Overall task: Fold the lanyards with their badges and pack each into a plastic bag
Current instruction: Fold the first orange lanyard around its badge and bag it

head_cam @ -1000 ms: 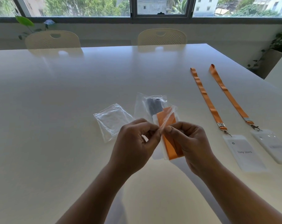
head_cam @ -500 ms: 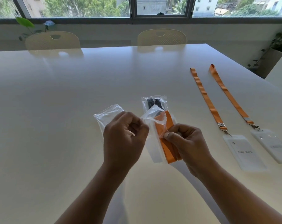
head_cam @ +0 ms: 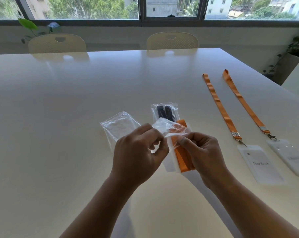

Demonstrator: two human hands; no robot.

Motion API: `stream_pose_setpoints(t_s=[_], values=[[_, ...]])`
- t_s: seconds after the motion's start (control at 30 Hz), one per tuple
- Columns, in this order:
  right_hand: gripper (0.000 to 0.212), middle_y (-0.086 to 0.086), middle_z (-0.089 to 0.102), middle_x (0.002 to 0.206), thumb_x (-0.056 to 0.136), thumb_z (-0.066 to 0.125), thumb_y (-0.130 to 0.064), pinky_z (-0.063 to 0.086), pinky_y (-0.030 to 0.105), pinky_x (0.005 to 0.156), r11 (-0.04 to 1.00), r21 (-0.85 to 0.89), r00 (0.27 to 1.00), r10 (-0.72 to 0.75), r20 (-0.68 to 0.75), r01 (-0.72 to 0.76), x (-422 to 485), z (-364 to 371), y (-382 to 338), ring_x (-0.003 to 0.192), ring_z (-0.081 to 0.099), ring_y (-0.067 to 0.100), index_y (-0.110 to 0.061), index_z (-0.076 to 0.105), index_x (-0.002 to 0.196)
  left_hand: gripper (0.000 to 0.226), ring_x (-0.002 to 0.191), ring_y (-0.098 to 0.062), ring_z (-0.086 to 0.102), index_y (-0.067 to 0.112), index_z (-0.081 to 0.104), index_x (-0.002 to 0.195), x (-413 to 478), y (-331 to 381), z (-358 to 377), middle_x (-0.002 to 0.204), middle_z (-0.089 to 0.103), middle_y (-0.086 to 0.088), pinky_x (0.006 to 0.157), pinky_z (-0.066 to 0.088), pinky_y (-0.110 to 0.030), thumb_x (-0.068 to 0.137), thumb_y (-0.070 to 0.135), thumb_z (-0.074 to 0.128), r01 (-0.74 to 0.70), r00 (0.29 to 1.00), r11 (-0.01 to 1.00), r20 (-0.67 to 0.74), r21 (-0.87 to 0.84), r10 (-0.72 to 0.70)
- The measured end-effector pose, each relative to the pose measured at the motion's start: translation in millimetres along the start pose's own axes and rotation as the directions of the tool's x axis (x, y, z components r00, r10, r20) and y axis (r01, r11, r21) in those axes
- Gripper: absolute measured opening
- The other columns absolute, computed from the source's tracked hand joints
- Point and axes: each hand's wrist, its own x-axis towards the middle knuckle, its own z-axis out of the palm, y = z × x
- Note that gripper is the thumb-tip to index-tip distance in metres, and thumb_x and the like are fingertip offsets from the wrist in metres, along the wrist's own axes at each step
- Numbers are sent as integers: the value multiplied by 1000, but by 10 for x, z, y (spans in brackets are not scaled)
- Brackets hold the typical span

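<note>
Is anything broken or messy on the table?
Nothing is broken or spilled. The only untidy bit is the clear plastic bag, crumpled where the left hand and right hand pinch it over the folded orange lanyard. Two long orange lanyards lie straight on the white table, not yet folded.

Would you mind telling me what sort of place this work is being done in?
Probably an office meeting room: a long white table with pale chairs at its far edge, a wide window onto buildings and trees, and orange badge lanyards laid out.
</note>
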Motion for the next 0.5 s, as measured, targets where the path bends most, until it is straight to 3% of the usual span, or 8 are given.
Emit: stream_pose_setpoints(t_s=[0.07, 0.23, 0.37, 0.5], values=[[15, 1, 70, 76, 84, 68, -26, 55, 23, 58, 998, -59, 1000, 12, -6, -13, 11, 7, 36, 68, 66, 10, -15, 71, 75, 18, 54, -7, 54, 15, 65, 67, 6, -13, -9, 67, 58, 9, 46, 46, -28, 84, 21, 65, 23, 996, 1000, -82, -12, -24], [14, -13, 71, 75, 83, 69, -33, 52, 16, 55, 997, -79, 1000, 26, 4, -25, 6, 25, 64, 75, 68, 5, -22, 71, 74, 17, 62, -9, 61, 12, 69, 75, 11, -44, -16, 73, 65, 4, 48, 48, -29, 89, 20, 65, 31, 987, 1000, -161, 0, -30], [13, -17, 71, 71, 83, 68, -29, 51, 14, 50, 1000, -14, 1000, 23, 2, -23, -4, 24, 35, 71, 68, 1, -24, 70, 71, 9, 71, -9, 66, 15, 70, 86, 14, -59, -21, 83, 68, 7, 51, 52, -30, 89, 22, 65, 39, 992, 999, -120, -1, -39], [8, -16, 72, 71, 84, 66, -25, 51, 14, 51, 998, 59, 1000, 27, 14, -28, -16, 26, 13, 70, 69, 2, -23, 70, 77, 9, 82, -12, 66, 19, 67, 87, 19, -105, -24, 103, 65, 8, 56, 55, -31, 89, 10, 64, -4, 999, 1000, 46, 8, 3]])
